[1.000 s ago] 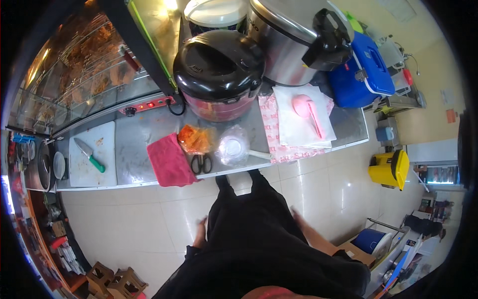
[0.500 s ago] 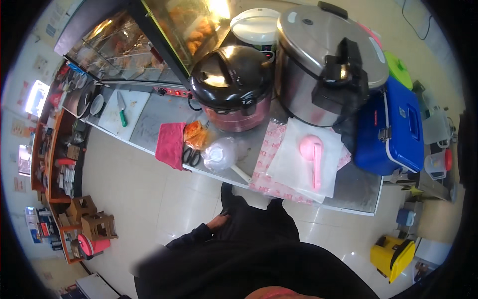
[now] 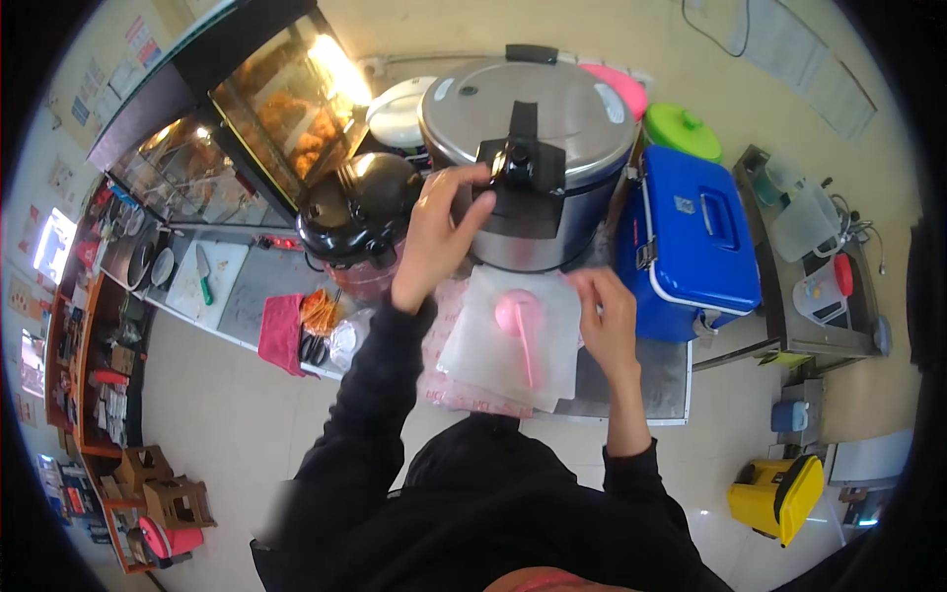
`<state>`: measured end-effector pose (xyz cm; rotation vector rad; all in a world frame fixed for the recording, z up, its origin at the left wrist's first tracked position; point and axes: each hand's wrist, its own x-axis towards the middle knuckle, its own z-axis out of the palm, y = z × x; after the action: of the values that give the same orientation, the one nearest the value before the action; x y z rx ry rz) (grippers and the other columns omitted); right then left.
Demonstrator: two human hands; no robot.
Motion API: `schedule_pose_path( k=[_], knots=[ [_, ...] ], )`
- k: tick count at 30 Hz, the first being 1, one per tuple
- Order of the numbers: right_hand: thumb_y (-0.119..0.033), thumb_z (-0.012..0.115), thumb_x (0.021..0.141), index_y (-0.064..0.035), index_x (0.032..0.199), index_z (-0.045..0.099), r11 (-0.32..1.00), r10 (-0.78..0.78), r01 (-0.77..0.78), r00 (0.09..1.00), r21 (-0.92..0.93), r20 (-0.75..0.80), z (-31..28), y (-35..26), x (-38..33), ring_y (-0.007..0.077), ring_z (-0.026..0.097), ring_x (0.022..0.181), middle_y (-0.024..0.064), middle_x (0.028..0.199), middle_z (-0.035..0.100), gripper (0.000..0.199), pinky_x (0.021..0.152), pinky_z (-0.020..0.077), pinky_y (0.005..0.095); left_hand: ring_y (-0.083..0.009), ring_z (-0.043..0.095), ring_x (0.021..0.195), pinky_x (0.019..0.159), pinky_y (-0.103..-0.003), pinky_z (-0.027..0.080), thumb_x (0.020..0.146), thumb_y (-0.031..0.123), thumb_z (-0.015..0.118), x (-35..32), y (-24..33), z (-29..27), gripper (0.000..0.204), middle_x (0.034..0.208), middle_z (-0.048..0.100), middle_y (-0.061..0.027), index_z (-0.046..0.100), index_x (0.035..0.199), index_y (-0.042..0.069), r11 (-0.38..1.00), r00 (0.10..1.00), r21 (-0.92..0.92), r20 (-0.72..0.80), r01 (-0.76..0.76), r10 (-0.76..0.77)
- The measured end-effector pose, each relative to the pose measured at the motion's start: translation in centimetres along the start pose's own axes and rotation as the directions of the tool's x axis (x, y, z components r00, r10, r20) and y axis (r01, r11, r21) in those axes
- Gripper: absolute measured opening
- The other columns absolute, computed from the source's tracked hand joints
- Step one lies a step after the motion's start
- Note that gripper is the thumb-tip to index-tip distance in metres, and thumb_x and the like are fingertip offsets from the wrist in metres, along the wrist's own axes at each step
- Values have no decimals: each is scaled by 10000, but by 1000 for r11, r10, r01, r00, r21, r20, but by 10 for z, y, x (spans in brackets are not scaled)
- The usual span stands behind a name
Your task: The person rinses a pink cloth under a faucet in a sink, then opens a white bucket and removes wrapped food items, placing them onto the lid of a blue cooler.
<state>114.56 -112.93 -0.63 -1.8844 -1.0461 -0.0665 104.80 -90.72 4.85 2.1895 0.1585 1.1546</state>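
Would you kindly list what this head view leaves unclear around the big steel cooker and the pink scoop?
- Large steel cooker: contents hidden by its closed lid.
- Left hand: covers the cooker's front latch; grip unclear.
- Right hand: its fingertips' contact with the white sheet is unclear.
- Pink scoop: too small for detail.

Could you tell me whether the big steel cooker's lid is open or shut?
Shut: the lid lies flat on the steel cooker, and the left hand touches its black latch.
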Motion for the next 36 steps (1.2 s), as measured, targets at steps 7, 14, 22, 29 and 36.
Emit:
schedule_pose_path(
  k=[7,14,22,29,36],
  knots=[
    [-42,566,852,-39,1078,588,998,-58,66,963,21,-263,-18,-12,31,308,574,872,143,973,572,227,761,458,347,-175,579,764,704,-305,447,858,163,617,46,-25,48,275,879,620,-90,546,1108,72,999,999,19,26,43,-43],
    [-75,627,783,-84,1109,574,840,-109,-90,938,-534,-330,-33,41,21,284,450,1137,108,1138,519,330,1000,269,466,-247,562,722,638,-339,437,798,179,630,53,-17,66,205,821,587,-87,555,969,93,993,985,8,-126,119,-117],
    [-65,619,787,-59,1104,574,782,-135,-71,951,-619,-279,-40,58,17,290,448,1170,126,1156,523,320,986,287,441,-249,573,770,676,-320,440,836,159,599,52,-27,66,160,848,592,-98,560,965,72,997,993,-51,-104,51,-56],
    [-102,626,792,-75,1126,579,863,-29,-136,948,-486,-318,-31,41,41,268,465,1160,114,1158,532,338,985,271,415,-122,567,940,827,-252,429,919,53,503,64,-32,48,207,1029,639,-107,425,1111,69,747,949,-592,256,303,-181],
    [-93,665,773,-109,1349,396,835,-165,119,985,-538,-39,-22,27,109,310,387,1253,128,1285,433,636,996,286,457,-170,600,972,845,-270,480,880,-36,541,77,-25,41,372,1032,636,-185,330,1160,88,640,917,-660,332,393,-221]
  ],
)
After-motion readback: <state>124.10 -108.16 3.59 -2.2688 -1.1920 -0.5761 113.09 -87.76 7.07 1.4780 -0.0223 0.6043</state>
